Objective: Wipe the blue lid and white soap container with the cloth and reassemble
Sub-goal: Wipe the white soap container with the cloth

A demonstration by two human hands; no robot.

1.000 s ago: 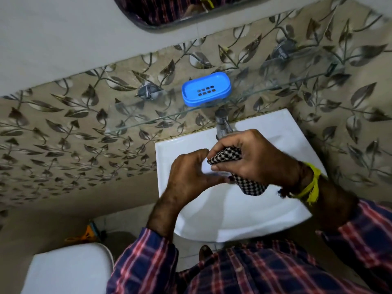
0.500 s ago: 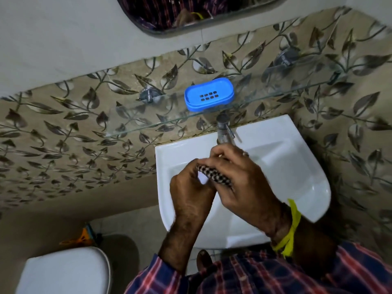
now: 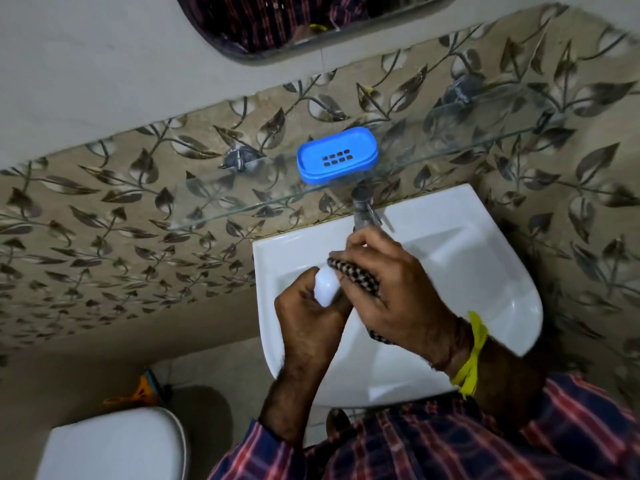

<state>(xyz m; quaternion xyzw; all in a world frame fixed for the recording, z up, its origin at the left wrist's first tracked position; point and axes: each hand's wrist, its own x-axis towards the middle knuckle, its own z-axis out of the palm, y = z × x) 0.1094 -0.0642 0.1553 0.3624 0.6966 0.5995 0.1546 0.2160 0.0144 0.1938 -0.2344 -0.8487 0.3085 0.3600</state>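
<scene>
The blue lid (image 3: 337, 154), oval with a block of small slots, lies on the glass shelf (image 3: 221, 209) above the basin. My left hand (image 3: 308, 315) is shut on the white soap container (image 3: 326, 286), held over the white sink (image 3: 485, 278); only a rounded end of it shows past my fingers. My right hand (image 3: 391, 289) grips the black-and-white checked cloth (image 3: 356, 275) and presses it against the container's right side. A tail of the cloth hangs out under my right palm.
A steel tap (image 3: 363, 209) stands at the back of the sink, just beyond my right fingers. A mirror's lower edge (image 3: 311, 43) is above. A white toilet lid (image 3: 114, 445) sits lower left, with an orange object (image 3: 142, 389) on the floor behind it.
My right hand has turned palm-down over the cloth and slid along the container. The container's white end now shows in my left hand. The view has tilted slightly.
</scene>
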